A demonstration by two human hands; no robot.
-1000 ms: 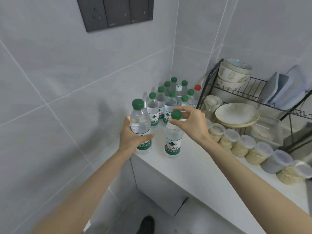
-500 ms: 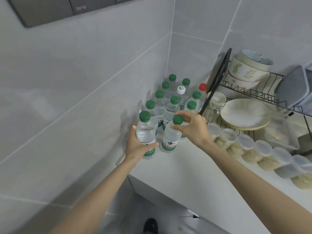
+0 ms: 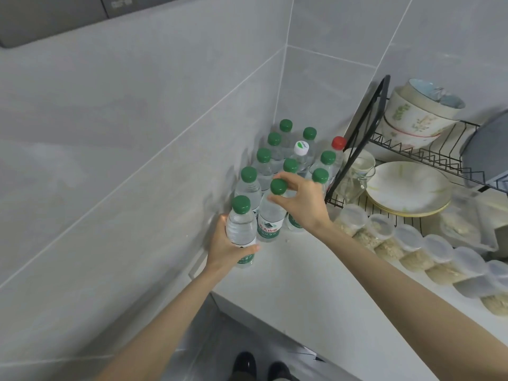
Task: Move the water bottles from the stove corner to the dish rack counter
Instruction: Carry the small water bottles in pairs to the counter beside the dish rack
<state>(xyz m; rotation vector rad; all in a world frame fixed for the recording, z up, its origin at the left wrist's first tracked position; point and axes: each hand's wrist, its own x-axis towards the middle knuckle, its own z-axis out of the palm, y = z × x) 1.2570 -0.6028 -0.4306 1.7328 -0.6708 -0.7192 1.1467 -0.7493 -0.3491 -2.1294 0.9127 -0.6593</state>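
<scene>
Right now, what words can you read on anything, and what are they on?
None can be read.
Bottle label: white characters, too blurred.
White cap: green logo, too small.
Dark wall panel: pale marking, blurred.

Left hand: wrapped around the body of a bottle, thumb across its front.
Right hand: fingertips pinch the green cap of the next bottle.
Arms: bare, both reaching forward from the near edge.
</scene>
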